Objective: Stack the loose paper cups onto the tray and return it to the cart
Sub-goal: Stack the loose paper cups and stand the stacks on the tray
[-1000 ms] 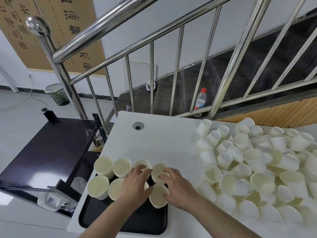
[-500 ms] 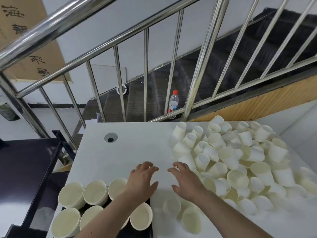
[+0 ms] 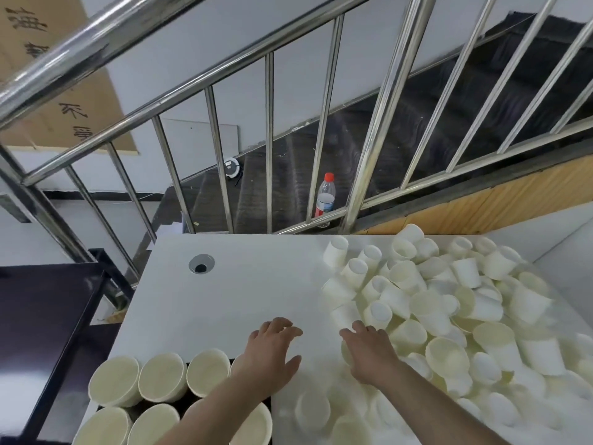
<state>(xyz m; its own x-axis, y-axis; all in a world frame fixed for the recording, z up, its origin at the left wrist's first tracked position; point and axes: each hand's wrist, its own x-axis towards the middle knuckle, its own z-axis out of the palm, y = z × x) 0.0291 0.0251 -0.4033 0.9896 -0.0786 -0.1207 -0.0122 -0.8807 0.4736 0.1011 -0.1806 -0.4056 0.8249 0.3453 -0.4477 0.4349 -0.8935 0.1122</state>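
Note:
A big heap of loose white paper cups (image 3: 449,309) covers the right half of the white table (image 3: 244,284). Several cups (image 3: 162,377) stand upright, mouths up, on a dark tray (image 3: 189,396) at the table's near left corner; most of the tray is hidden under them. My left hand (image 3: 272,354) hovers with spread fingers just past the tray, holding nothing. My right hand (image 3: 369,351) reaches with relaxed fingers to the near left edge of the heap, empty. The dark cart (image 3: 41,316) stands left of the table.
A steel stair railing (image 3: 378,155) runs right behind the table. A plastic bottle with a red cap (image 3: 324,195) stands on the dark stairs beyond it. A round cable hole (image 3: 201,264) sits in the table's far left.
Both hands have left the cups on the tray and moved forward and right toward the heap. The view has swung right, so the tray slid to the lower left.

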